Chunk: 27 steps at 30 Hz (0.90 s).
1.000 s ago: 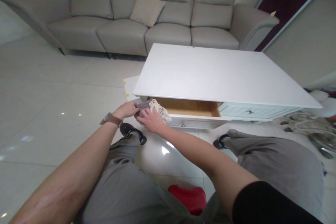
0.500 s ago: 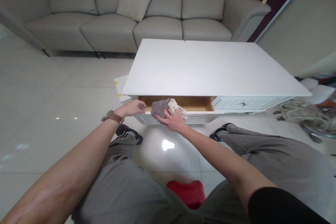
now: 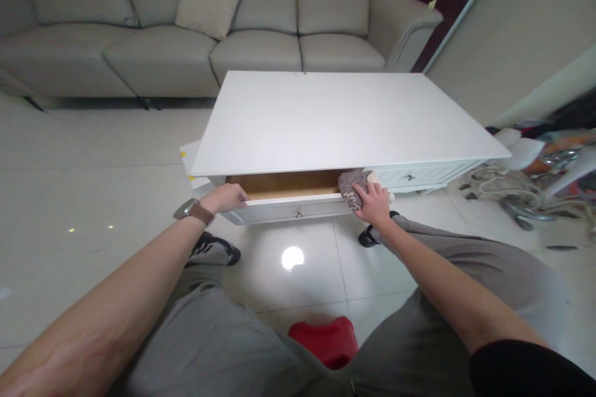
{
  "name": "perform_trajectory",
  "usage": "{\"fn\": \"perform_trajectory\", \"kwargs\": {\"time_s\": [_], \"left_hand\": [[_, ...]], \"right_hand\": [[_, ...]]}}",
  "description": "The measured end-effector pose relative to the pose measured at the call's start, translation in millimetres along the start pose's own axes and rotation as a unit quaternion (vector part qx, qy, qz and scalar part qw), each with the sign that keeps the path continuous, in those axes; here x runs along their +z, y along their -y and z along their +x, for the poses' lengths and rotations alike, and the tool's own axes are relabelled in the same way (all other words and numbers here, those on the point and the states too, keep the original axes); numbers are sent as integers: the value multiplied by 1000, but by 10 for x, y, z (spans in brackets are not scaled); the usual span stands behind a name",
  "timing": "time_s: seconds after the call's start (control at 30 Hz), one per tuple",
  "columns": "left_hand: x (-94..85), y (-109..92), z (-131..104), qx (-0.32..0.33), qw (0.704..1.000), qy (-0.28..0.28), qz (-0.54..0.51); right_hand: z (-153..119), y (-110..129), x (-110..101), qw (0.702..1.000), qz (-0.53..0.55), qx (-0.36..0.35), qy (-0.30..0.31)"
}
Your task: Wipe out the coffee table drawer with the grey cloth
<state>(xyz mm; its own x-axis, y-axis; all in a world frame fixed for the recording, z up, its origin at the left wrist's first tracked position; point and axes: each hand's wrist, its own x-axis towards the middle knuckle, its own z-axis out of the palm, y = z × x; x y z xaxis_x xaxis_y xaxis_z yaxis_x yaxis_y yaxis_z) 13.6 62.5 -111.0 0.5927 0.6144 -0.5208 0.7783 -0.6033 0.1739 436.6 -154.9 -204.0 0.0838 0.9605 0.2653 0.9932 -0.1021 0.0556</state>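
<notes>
My right hand is wrapped around a bundle of grey and cream knitted cloth. It holds the bundle by the right end of an open drawer in the white coffee table. Whether the cloth touches the drawer front cannot be made out. At the drawer's left front corner, my left hand has its fingers curled over the edge; a watch with a brown strap is on that wrist. Bare wood shows inside the drawer, and a small knob sits on its front.
Beyond the table stands a grey sofa with a cushion. A closed drawer lies to the right. A red object is on the floor between my legs. Cords and clutter lie at the right.
My right hand has carried the knitted cloth rightward along the drawer. My left hand has closed onto the drawer's left corner. The view has turned a little to the right.
</notes>
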Motion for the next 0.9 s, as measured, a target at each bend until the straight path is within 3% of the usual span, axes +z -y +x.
{"fn": "perform_trajectory", "kwargs": {"time_s": [0.23, 0.53, 0.73, 0.9], "left_hand": [[23, -10, 29, 7, 997, -17, 70], [5, -134, -35, -6, 995, -33, 91], [31, -180, -58, -10, 993, -56, 104], [60, -258, -105, -44, 988, -81, 122]], "right_hand": [[-87, 40, 255, 972, 120, 127, -158], [-73, 102, 344, 943, 177, 191, -207], [-70, 187, 447, 901, 223, 255, -270], [-78, 210, 588, 850, 269, 315, -325]]}}
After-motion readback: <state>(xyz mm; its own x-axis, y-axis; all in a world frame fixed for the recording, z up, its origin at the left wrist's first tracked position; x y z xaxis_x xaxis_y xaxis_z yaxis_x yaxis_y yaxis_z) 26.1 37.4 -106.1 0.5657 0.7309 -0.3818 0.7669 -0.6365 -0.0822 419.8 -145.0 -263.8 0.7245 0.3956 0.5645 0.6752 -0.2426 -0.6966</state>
